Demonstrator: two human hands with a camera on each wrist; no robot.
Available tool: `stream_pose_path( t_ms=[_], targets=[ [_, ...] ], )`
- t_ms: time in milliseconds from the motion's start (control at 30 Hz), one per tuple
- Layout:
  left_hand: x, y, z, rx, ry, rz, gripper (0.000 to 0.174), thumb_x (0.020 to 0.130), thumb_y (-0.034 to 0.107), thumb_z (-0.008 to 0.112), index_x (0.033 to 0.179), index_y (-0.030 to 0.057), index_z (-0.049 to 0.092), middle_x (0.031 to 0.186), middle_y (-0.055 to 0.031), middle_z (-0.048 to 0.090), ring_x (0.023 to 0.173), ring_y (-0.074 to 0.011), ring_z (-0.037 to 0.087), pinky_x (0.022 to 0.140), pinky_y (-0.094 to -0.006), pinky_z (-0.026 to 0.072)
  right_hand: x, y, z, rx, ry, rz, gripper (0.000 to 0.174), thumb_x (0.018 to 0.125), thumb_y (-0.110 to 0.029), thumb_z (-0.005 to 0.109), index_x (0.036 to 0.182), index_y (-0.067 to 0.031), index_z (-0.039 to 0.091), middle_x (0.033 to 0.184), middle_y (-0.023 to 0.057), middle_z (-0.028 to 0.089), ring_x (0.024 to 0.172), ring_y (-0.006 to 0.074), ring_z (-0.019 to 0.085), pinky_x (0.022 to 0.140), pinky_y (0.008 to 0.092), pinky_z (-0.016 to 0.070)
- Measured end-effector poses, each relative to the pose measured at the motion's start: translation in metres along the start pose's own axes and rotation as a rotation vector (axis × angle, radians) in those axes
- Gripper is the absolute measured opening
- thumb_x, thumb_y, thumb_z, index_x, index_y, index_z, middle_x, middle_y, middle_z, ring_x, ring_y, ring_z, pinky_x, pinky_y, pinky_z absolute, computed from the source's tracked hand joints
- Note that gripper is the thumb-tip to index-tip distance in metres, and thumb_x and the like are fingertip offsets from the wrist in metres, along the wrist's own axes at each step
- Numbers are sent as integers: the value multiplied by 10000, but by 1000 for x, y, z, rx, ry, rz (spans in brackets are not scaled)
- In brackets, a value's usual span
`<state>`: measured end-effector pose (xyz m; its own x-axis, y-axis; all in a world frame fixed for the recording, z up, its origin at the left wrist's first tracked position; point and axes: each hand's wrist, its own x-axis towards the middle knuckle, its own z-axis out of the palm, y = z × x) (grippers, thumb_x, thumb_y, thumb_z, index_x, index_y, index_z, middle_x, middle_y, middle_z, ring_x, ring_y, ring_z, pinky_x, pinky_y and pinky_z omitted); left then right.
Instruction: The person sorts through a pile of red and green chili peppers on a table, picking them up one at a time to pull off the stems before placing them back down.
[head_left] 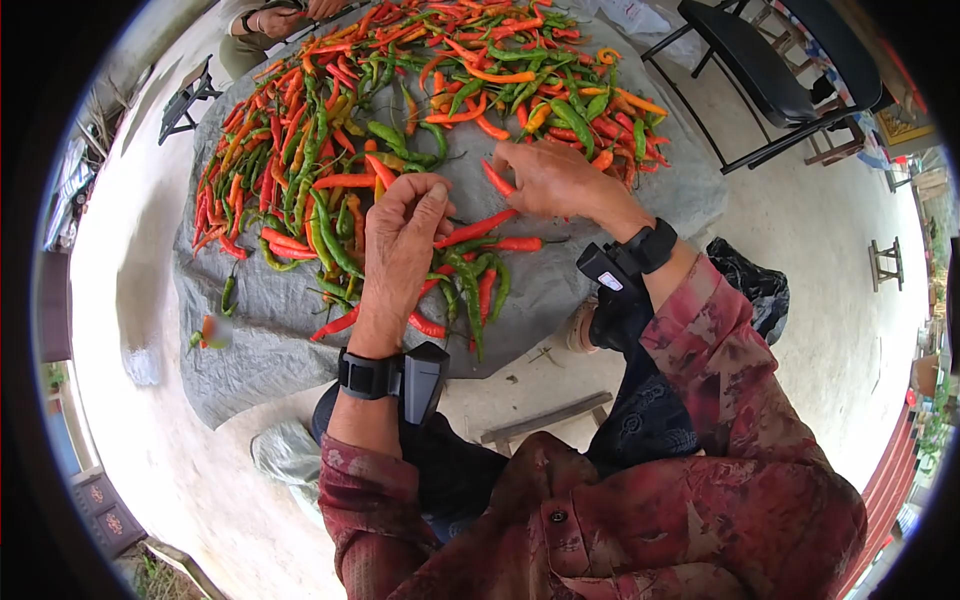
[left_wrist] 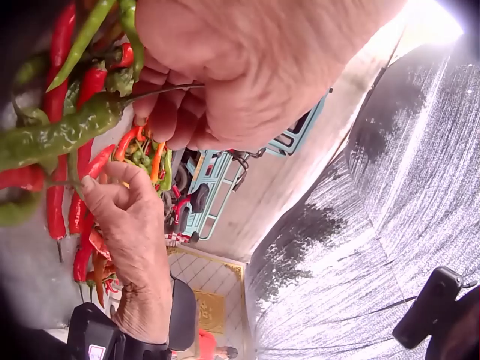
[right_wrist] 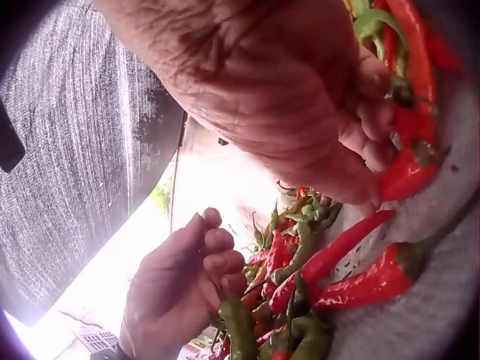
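Observation:
In the head view my left hand [head_left: 400, 235] is above the near part of the chili pile, fingers loosely curled and thumb near the index finger, with no pepper visible in it. A green chili pepper [left_wrist: 67, 135] lies close by in the left wrist view, its stem overlapping that hand. My right hand [head_left: 560, 180], a little farther out, pinches a red chili pepper [head_left: 497, 180] at the fingertips. Below and between the hands lie red chilies [head_left: 478, 228] and a loose group of green chilies [head_left: 468, 290]. The right wrist view shows red chilies [right_wrist: 375, 279] under the right hand.
Red, orange and green chilies [head_left: 290, 150] spread thickly over the far side of a grey cloth [head_left: 250, 330]. A few loose ones lie at its left. A black chair [head_left: 755, 70] stands at the far right; another person's hands [head_left: 280, 22] show at the top. Dark plastic [head_left: 745, 285] lies near my right arm.

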<state>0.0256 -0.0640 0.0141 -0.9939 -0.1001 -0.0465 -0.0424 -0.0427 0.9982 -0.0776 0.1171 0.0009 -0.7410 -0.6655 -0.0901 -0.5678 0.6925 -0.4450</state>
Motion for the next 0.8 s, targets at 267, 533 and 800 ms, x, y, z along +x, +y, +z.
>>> stream_pose_path(
  t_ms=[267,533,800],
  targets=[
    [-2,0,-1,9,-41,-5,200,912,200,524,976,21,585,771,4,553,682,-59,494,642,-195,417,9,1,-13,1392,10,84,302,796,-189,647,1024,-5,574,747,-2,596,586,64,541,485,204,432],
    [0,0,0,72,-158,-3,231,914,237,536,964,18,589,793,-2,581,681,-59,507,643,-198,419,8,-18,-5,1672,-94,59,133,819,-134,635,918,-54,598,755,8,620,607,73,579,535,213,493],
    [-3,-4,-3,34,-101,25,219,914,221,532,982,20,588,799,7,580,702,-57,515,653,-203,430,25,19,-27,1779,341,-17,167,859,-161,600,956,-26,582,901,103,619,823,171,609,699,275,500]
  ],
)
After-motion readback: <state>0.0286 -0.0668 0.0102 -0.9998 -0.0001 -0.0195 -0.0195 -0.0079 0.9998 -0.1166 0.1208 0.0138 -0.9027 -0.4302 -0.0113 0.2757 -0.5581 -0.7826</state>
